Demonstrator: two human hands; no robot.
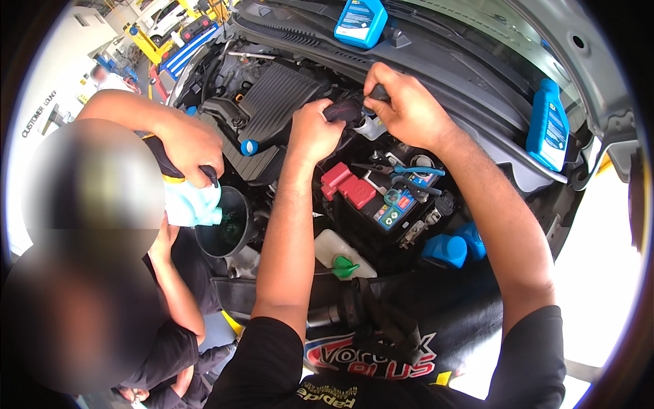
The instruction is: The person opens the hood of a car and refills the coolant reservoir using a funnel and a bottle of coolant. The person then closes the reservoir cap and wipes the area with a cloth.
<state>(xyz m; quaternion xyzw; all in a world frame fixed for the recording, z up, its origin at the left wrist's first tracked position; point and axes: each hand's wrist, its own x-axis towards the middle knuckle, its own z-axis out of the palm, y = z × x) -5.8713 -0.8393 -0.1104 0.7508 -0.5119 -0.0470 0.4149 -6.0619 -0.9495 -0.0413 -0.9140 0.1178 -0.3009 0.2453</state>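
Both my arms reach over an open engine bay. My left hand (315,131) is closed on a dark, cloth-like thing (346,112) beside a whitish reservoir (371,127). My right hand (409,109) is closed round a short black piece, perhaps a handle or cap (379,93), just above that reservoir. My fingers hide most of both held things. Nearer me is the battery (394,217) with a red terminal cover (349,185). Blue-handled pliers (417,170) lie on top of it. A blue cap (249,147) rests on the engine cover (278,95).
At left a co-worker tips a pale jug (194,203) at a black funnel (225,228). Blue bottles stand on the cowl (361,24), at the right edge (549,126) and near the battery (446,251). A green-capped tank (325,247) sits in front. The raised hood (579,41) overhangs at right.
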